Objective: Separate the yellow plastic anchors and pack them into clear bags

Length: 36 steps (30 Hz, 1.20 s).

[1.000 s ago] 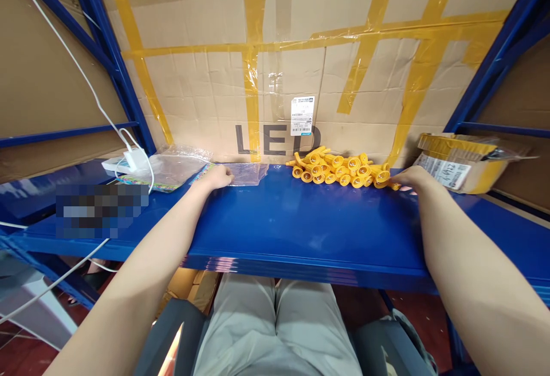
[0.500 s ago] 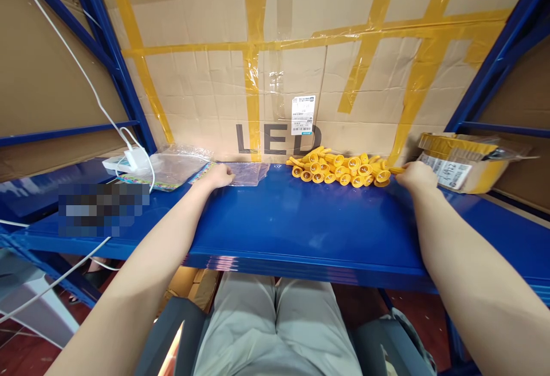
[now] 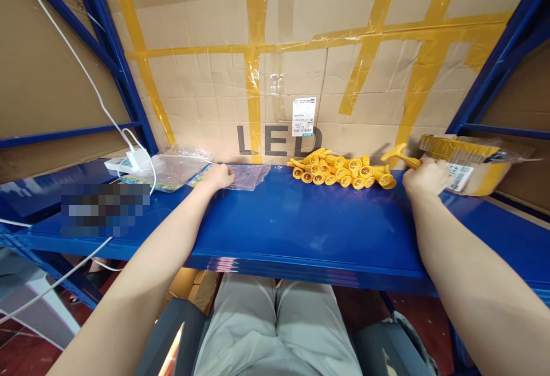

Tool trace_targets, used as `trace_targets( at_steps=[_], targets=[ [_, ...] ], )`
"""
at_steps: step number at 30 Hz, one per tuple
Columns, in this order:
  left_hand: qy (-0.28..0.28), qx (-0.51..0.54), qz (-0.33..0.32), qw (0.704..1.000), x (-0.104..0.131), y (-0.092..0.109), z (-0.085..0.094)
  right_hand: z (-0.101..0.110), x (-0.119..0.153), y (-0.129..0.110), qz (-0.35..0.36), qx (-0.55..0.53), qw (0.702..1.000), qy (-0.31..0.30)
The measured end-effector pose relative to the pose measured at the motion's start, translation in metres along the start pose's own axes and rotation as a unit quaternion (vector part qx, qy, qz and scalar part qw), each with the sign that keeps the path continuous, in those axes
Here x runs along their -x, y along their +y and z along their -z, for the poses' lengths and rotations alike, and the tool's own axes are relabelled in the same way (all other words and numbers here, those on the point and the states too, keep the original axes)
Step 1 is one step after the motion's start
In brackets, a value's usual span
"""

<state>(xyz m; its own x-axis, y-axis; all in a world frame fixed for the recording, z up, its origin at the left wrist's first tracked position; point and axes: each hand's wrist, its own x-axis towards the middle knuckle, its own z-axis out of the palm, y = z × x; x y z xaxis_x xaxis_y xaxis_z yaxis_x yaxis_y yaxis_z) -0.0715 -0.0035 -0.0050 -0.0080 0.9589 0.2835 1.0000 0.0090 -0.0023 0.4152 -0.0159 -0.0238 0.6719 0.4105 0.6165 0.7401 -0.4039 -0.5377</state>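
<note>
Far left: white power adapter point(image 3: 137, 159) on the blue shelf point(image 3: 301, 221), cable attached; just nearer, a dark object point(image 3: 105, 208) (pixelated, cannot identify). Next, larger clear bag point(image 3: 172, 168) with multicoloured printing along its near edge.

Left of centre: smaller clear bag point(image 3: 253, 176) flat on the shelf, partly beneath the left hand point(image 3: 219, 176), with the clear film reaching out to the right of the fingers. Fingers curled, thumb close in; cannot tell whether pinching the film or only pressing on it. Back of hand up, forearm slanting in from lower left.

Behind: tall cardboard sheet point(image 3: 206, 89), yellow-taped, marked "LED" (shipping label just above the D).

Right of centre: pile of yellow pieces point(image 3: 344, 169), round cupped ends mostly facing the near edge, lying between both hands.

Right: single yellow piece point(image 3: 410, 161) pinched by its stem in the right hand point(image 3: 425, 178), near the pile's right end. Wide end projects left and slightly up from the fingertips. Hand closed, knuckles up, forearm rising from lower right.

Far right: small taped carton point(image 3: 490, 178) with white label, just beyond the right hand (label partly covered).
</note>
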Motion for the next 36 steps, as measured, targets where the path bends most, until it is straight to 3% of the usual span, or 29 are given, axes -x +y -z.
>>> trace_targets(
  at_steps=[5,10,13,16,21,26,29,36],
  targets=[
    [-0.013,-0.008,0.02,1.0,0.007,0.01,0.007,0.005,-0.006,-0.011,-0.023,-0.122,0.991,0.059],
    [0.001,-0.011,0.007,1.0,0.011,0.023,0.003,0.016,-0.009,-0.044,0.036,-0.224,0.972,0.067],
    [-0.006,0.07,-0.069,0.995,0.011,0.031,-0.007,0.027,0.006,-0.07,0.072,-0.288,0.955,-0.012],
    [-0.046,0.149,-0.167,0.973,0.011,0.038,-0.015,0.037,0.032,-0.093,0.106,-0.33,0.925,-0.153],
    [-0.105,0.193,-0.215,0.952,0.009,0.039,-0.017,0.044,0.073,-0.125,0.228,-0.276,0.876,-0.322],
    [-0.071,0.24,-0.224,0.942,0.007,0.036,-0.017,0.044,0.098,-0.16,0.317,-0.22,0.829,-0.405],
    [-0.034,0.237,-0.21,0.948,0.008,0.039,-0.017,0.041,0.111,-0.176,0.339,-0.169,0.823,-0.423],
    [0.006,0.174,-0.15,0.973,0.006,0.043,-0.021,0.025,0.136,-0.17,0.328,-0.162,0.797,-0.48]
  ],
)
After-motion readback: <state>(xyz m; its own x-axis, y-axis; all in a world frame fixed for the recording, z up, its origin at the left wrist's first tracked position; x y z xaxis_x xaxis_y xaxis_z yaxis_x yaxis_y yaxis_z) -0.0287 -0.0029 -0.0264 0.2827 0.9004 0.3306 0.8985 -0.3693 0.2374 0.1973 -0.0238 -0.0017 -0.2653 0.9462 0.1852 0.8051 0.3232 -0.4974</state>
